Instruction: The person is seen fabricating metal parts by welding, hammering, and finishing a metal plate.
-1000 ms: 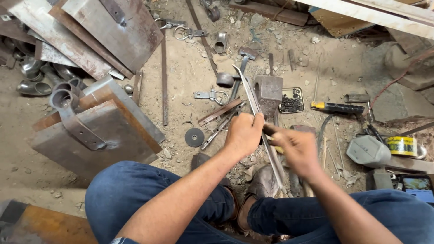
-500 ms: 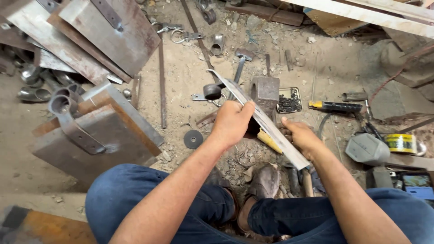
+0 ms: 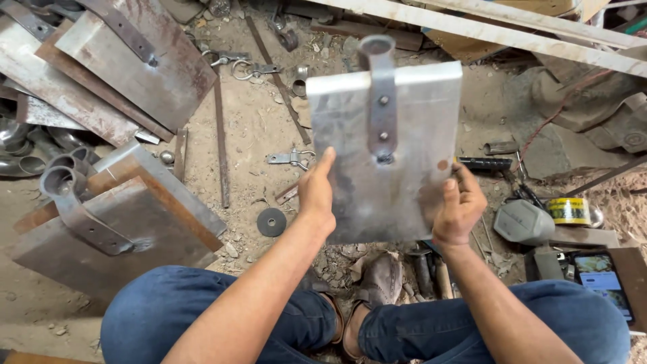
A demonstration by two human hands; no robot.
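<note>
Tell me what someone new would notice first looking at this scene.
The grey metal plate held up in the middle, a strap with a tube end fixed down its face, the left hand and right hand gripping its sides. To the left, similar rusty plates lie stacked on the dirt floor.

One head-worn view, aimed steeply down from close above, crossed legs [image 3: 350,323] and littered dirt floor [image 3: 256,128] taken in.

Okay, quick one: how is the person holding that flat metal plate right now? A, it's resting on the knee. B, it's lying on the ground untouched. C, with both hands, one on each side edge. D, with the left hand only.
C: the left hand and the right hand grip opposite side edges of the metal plate, held up above the ground.
</note>
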